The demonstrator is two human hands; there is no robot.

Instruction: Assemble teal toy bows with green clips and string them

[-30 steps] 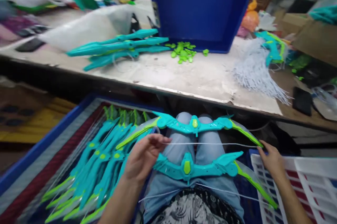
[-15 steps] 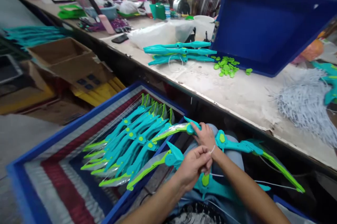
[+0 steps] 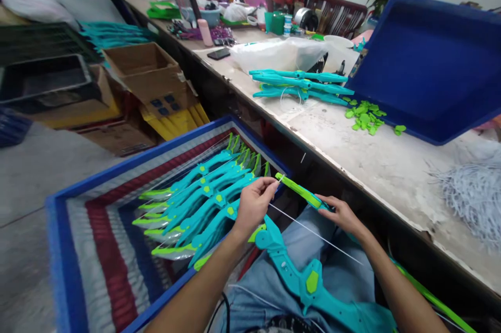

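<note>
My left hand (image 3: 253, 202) is pinched shut on the end of a white string (image 3: 313, 234) at the green tip of a teal toy bow (image 3: 299, 193). My right hand (image 3: 340, 212) is closed around that bow's limb just right of the tip. The string runs taut from my left fingers down to the right. A second teal and green bow (image 3: 297, 275) lies across my lap on my jeans. To the left, a blue tray (image 3: 66, 249) on the floor holds several finished bows (image 3: 199, 202) in a row.
A long worktable (image 3: 376, 166) runs along the right, with a few teal bow parts (image 3: 301, 85), small green pieces (image 3: 366, 116), a tilted blue bin (image 3: 426, 67), a plastic bag (image 3: 277, 54) and a pile of white strings (image 3: 469, 197). Cardboard boxes (image 3: 144, 74) stand on the floor at left.
My view has swung left. Both hands have lifted the bow's green tip up over the tray's edge; my left hand has moved out to the tip with the string.
</note>
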